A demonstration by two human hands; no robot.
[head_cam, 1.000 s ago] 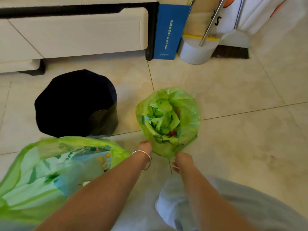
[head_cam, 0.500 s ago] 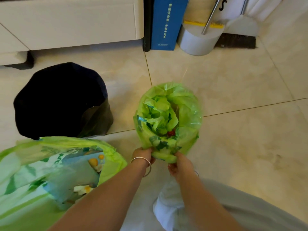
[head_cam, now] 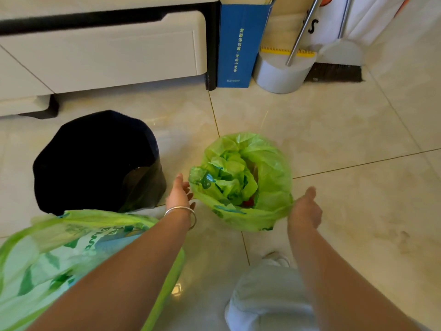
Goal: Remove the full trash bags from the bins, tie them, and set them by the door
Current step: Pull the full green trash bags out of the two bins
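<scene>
A small green trash bag (head_cam: 269, 173) full of crumpled green waste stands open on the tiled floor in the middle of the view. My right hand (head_cam: 304, 209) pinches its rim at the right edge and pulls it outward. My left hand (head_cam: 179, 193), with a silver bangle on the wrist, hovers just left of the bag's rim, fingers apart, holding nothing. A second, larger green bag (head_cam: 71, 254) of packaging lies open at the lower left, under my left forearm. A black bin (head_cam: 95, 161) with a dark liner stands at the left.
A white low cabinet (head_cam: 102, 51) runs along the back. A blue box (head_cam: 238, 44), a white cylinder (head_cam: 281, 72) and a broom (head_cam: 338, 70) lean at the back right. My knee and white shoe (head_cam: 267, 299) are at the bottom.
Both hands were together at the near edge of the small bag's rim. They have spread apart: the right pulls the rim rightward, the left has let go and sits at the left side.
</scene>
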